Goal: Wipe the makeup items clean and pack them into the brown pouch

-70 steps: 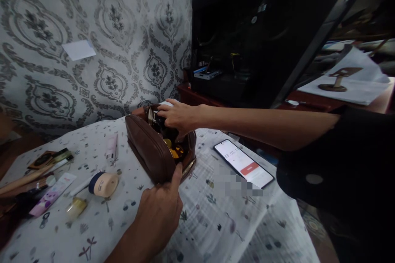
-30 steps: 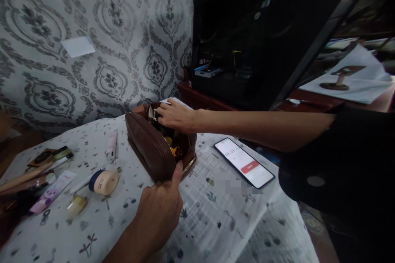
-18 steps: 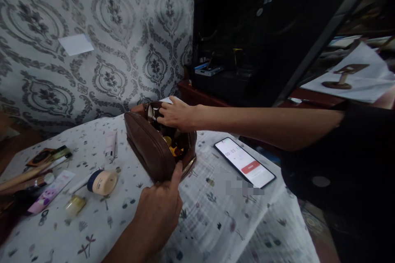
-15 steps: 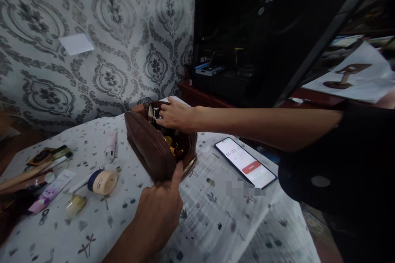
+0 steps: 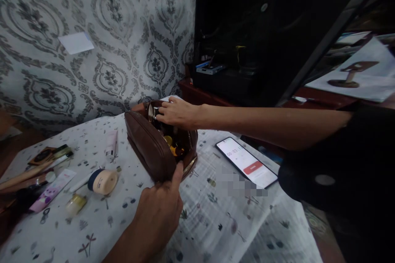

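A brown zippered pouch (image 5: 148, 144) stands unzipped on the cloth, with yellow and amber items (image 5: 175, 148) showing inside. My left hand (image 5: 162, 205) grips its near end, index finger stretched up to the rim by the zipper and the other fingers curled. Over the far side of the opening is my right hand (image 5: 177, 113), palm down, its fingers bent into the pouch beside a shiny silvery item (image 5: 156, 110). Whether the right fingers pinch that item or something else is hidden.
Left of the pouch lie a pale tube (image 5: 111, 144), a cream jar (image 5: 103, 181), a small yellowish bottle (image 5: 76, 204), a pink-purple packet (image 5: 52, 191) and several brushes. A phone (image 5: 247, 162) showing a timer lies on the right. Behind stands a black cabinet (image 5: 234, 49).
My right hand has shifted very slightly at the pouch opening. The left hand keeps its place on the near end, and the view has turned a little.
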Available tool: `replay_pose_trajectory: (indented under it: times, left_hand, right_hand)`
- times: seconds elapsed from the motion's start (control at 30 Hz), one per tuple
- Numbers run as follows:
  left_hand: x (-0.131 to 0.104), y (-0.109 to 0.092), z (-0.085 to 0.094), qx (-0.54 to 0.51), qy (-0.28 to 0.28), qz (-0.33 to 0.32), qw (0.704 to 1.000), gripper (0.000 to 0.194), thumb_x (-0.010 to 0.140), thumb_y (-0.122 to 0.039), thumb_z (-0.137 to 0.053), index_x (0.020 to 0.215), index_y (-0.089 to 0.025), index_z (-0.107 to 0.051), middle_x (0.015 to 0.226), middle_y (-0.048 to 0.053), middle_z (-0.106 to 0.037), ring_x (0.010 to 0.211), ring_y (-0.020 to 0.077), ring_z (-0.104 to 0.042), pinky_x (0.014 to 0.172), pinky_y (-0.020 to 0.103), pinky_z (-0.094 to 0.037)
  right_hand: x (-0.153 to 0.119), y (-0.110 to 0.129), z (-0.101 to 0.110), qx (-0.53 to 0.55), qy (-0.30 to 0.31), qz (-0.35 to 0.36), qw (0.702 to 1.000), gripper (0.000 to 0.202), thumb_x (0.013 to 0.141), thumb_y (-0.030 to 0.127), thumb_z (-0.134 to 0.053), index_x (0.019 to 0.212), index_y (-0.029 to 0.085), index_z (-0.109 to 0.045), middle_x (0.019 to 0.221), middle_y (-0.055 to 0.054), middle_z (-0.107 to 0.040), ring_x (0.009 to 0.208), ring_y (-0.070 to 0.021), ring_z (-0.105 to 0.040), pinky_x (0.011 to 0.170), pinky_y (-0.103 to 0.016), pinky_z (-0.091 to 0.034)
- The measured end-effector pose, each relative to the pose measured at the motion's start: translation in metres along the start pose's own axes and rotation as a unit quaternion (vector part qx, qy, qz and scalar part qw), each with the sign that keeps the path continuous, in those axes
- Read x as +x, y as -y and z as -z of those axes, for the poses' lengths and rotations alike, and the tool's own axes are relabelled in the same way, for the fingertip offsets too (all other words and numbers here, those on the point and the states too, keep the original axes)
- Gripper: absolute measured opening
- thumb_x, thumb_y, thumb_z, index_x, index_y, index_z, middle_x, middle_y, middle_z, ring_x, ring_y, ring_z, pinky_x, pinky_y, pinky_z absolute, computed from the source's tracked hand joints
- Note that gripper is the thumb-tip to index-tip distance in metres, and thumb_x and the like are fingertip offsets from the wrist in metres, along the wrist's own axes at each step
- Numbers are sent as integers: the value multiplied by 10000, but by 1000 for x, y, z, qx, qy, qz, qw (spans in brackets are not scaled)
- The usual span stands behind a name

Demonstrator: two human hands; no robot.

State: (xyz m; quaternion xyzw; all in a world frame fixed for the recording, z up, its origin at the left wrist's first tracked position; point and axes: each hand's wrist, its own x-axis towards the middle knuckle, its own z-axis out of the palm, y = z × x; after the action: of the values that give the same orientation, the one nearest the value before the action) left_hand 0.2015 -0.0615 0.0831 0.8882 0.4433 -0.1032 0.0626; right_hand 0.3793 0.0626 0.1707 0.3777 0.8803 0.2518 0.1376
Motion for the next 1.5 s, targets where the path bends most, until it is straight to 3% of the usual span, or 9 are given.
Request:
replay_pose_trajectory:
  times: [0.27, 0.37, 0.7, 0.87, 1.03, 1.13, 1.23, 1.37, 1.5]
  left_hand:
    - [0, -1, 5, -5, -12, -9, 1000, 735, 875, -151, -465, 1553, -178, -181, 945, 78, -741, 830, 231, -717, 656, 307, -520]
    - [0, 0, 4, -2, -14, -18, 1000, 747, 865, -151, -472, 1553, -166, -180, 935, 81, -742, 816, 230, -715, 637, 296, -511]
    - [2, -2, 2, -6, -19, -5, 1000, 794, 829, -111, -503, 1555, -185, -192, 955, 75, -737, 811, 226, -720, 658, 327, -553]
    - [-1, -1, 4, -9, -6, -4, 1000, 775, 856, -136, -502, 1558, -206, -181, 978, 75, -742, 839, 236, -723, 687, 341, -557]
    - [-1, 0, 2, -7, -18, -5, 1000, 770, 873, -147, -487, 1562, -222, -151, 946, 64, -743, 831, 238, -725, 687, 342, -550]
    - [0, 0, -1, -2, -10, -13, 1000, 783, 864, -152, -496, 1562, -219, -148, 969, 77, -741, 820, 239, -725, 652, 326, -550]
    - [1, 0, -2, 4, -5, -15, 1000, 785, 856, -144, -495, 1562, -209, -157, 1019, 95, -735, 843, 249, -725, 644, 332, -564]
    - [1, 0, -2, 2, 4, -14, 1000, 754, 870, -144, -467, 1561, -218, -174, 1025, 90, -736, 872, 266, -728, 674, 375, -587]
    - [1, 1, -3, 1, -6, -15, 1000, 753, 878, -143, -461, 1564, -233, -162, 1000, 80, -738, 869, 264, -728, 706, 393, -590]
  right_hand:
    - [-12, -12, 9, 74, -55, -13, 996, 441, 851, 271, -688, 1221, 128, -496, 1197, -118, -584, 1096, -263, -516, 843, -351, -365]
    - [-19, -15, 13, 97, -86, -51, 990, 267, 919, 259, -605, 1140, 118, -556, 1164, -121, -588, 1056, -247, -518, 840, -349, -369]
    - [-25, -11, 5, 140, -76, -160, 974, 272, 949, 327, -580, 1107, 108, -611, 1241, -158, -533, 1109, -264, -500, 890, -373, -397]
    - [-29, -12, 6, 221, -169, -189, 942, 225, 951, 297, -562, 1083, 119, -603, 1162, -136, -558, 1012, -225, -539, 843, -332, -421]
    - [-63, 24, 12, 292, -277, -226, 887, 252, 1013, 245, -390, 959, 126, -606, 938, -81, -601, 791, -153, -565, 719, -263, -429]
    - [-81, 48, 7, 329, -243, -193, 892, 285, 1008, 237, -401, 831, 155, -609, 829, -52, -611, 702, -137, -559, 651, -254, -429]
    - [-80, 57, 2, 349, -199, -129, 906, 240, 973, 201, -466, 812, 154, -637, 920, -79, -641, 824, -160, -610, 735, -268, -479]
    - [-56, 52, 7, 339, -38, -94, 935, 63, 867, 124, -589, 877, 131, -651, 994, -115, -661, 882, -205, -662, 750, -289, -510]
    - [-29, 55, 12, 301, 85, -101, 944, 380, 776, 81, -661, 1146, 71, -572, 931, -136, -705, 863, -243, -704, 695, -291, -513]
